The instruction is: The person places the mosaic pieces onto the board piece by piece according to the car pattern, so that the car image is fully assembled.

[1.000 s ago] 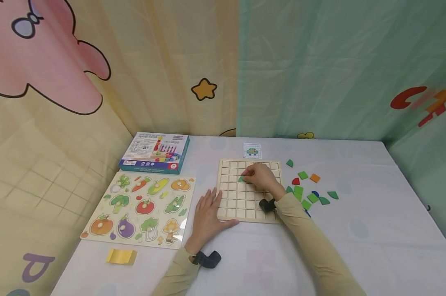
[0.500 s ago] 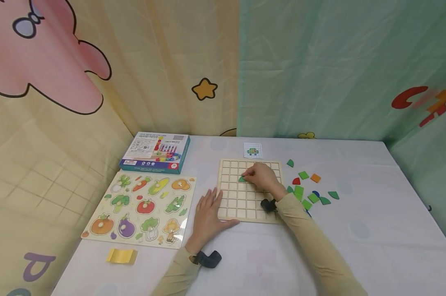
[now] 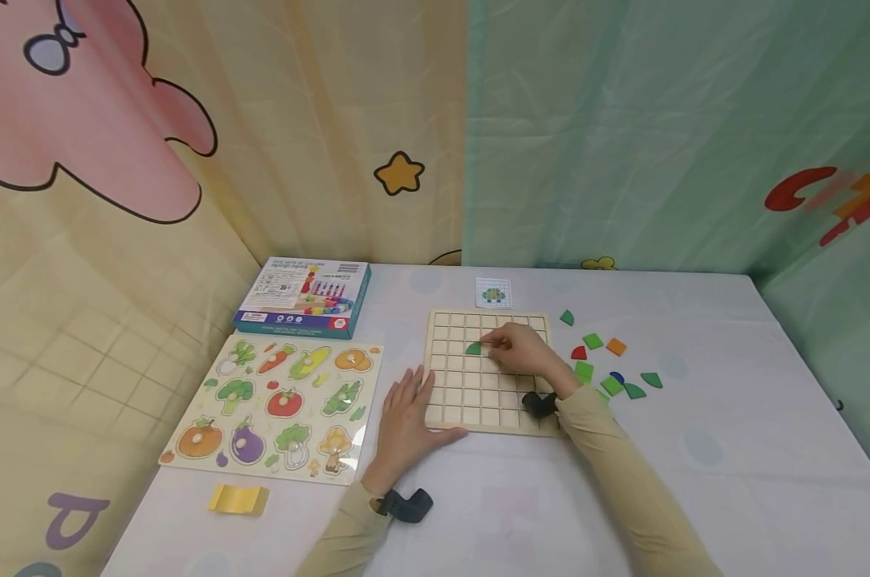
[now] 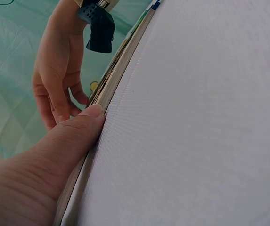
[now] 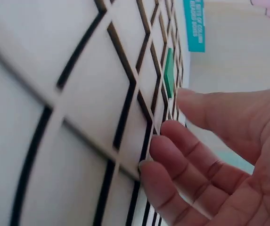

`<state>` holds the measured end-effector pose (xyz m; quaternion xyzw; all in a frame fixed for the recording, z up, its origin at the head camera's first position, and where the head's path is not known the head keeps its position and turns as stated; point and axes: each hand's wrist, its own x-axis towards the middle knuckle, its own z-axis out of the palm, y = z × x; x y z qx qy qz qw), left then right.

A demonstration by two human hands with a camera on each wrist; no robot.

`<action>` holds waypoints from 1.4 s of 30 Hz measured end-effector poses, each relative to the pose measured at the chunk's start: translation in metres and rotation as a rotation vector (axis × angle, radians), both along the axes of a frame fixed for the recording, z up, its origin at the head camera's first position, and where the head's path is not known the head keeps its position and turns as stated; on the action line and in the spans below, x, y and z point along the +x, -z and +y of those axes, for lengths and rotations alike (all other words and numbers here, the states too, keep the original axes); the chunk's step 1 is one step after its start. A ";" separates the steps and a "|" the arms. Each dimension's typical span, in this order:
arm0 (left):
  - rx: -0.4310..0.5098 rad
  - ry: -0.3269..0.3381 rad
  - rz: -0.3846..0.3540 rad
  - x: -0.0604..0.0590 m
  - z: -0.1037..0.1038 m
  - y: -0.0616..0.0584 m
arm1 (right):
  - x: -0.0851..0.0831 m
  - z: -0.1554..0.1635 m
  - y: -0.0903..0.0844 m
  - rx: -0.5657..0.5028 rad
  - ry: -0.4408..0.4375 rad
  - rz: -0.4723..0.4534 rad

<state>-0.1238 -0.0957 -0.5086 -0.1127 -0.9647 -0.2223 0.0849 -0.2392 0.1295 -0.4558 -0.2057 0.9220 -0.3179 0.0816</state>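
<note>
Left hand [image 3: 406,413]: fingers flat, steadying grid board [image 3: 478,401], frame centre.
Right hand [image 3: 524,353]: fingers relaxed, beside green piece [image 3: 473,349].

The left hand [image 3: 406,417] lies flat at the near left corner of the grid board [image 3: 478,401], its fingers straight and its thumb [image 4: 85,123] pressed against the board's edge. The right hand [image 3: 524,353] hovers over the middle of the same board with loosely curled fingers [image 5: 172,155] holding nothing, forearm stretched in from the near right. Both arms wear beige sleeves with a dark wrist strap.
</note>
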 end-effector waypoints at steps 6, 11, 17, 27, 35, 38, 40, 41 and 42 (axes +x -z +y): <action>0.007 -0.002 -0.028 0.000 0.001 -0.001 | 0.012 0.033 -0.005 -0.058 0.046 0.022; 0.012 -0.004 -0.035 0.000 0.001 -0.002 | 0.018 0.072 -0.010 -0.061 0.085 0.052; 0.021 -0.003 -0.012 0.001 0.001 -0.003 | 0.017 0.110 -0.015 0.013 0.208 0.080; 0.038 0.002 0.025 0.001 0.002 -0.002 | 0.013 0.144 -0.012 0.084 0.310 0.006; 0.029 0.004 -0.004 0.001 0.001 -0.001 | 0.011 0.154 -0.003 0.097 0.248 0.063; 0.025 0.002 -0.012 0.001 0.001 -0.001 | 0.009 0.156 0.000 0.132 0.249 0.065; 0.019 -0.001 -0.014 0.001 0.001 -0.001 | 0.009 0.157 0.002 0.158 0.252 0.066; 0.020 -0.001 -0.011 0.001 0.001 -0.001 | 0.009 0.157 0.002 0.170 0.256 0.064; 0.021 0.000 -0.006 0.001 0.001 -0.001 | 0.009 0.156 0.002 0.181 0.259 0.062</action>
